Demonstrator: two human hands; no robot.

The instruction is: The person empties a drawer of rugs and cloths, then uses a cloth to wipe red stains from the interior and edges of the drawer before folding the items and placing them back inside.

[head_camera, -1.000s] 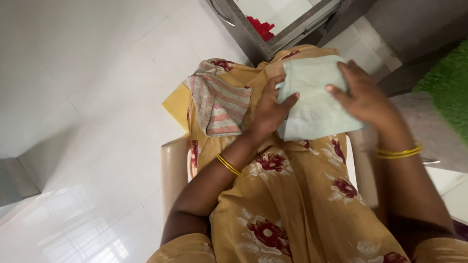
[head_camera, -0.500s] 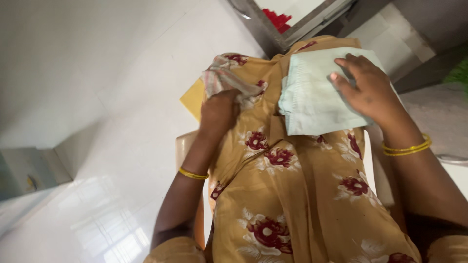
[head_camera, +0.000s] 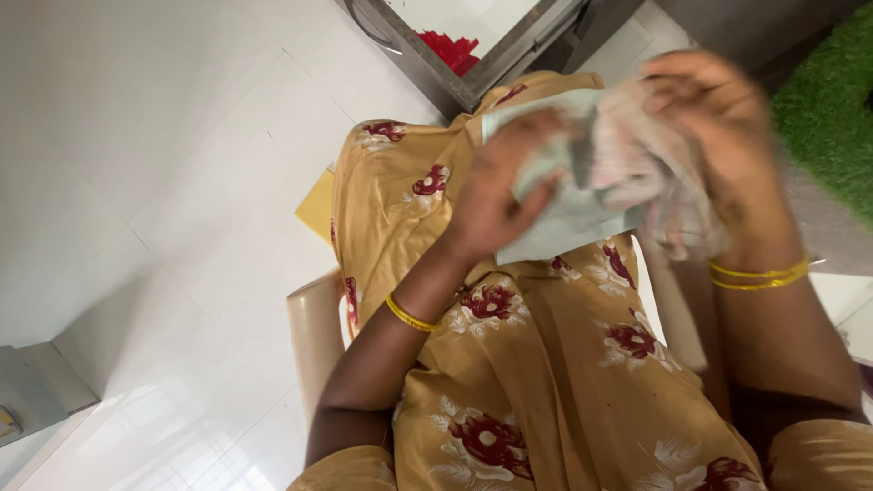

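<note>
Pale green cloth (head_camera: pixel 555 232) is now gripped by the left hand (head_camera: pixel 496 195), fingers curled shut on it, above the lap. A striped pinkish cloth (head_camera: pixel 650 168), earlier held at the left, is now clutched against it by the right hand (head_camera: pixel 718 136). Both are blurred by motion; folds cannot be made out.

Soft matt cloths (head_camera: pixel 582 209); glossy tile floor (head_camera: pixel 164 182).
</note>
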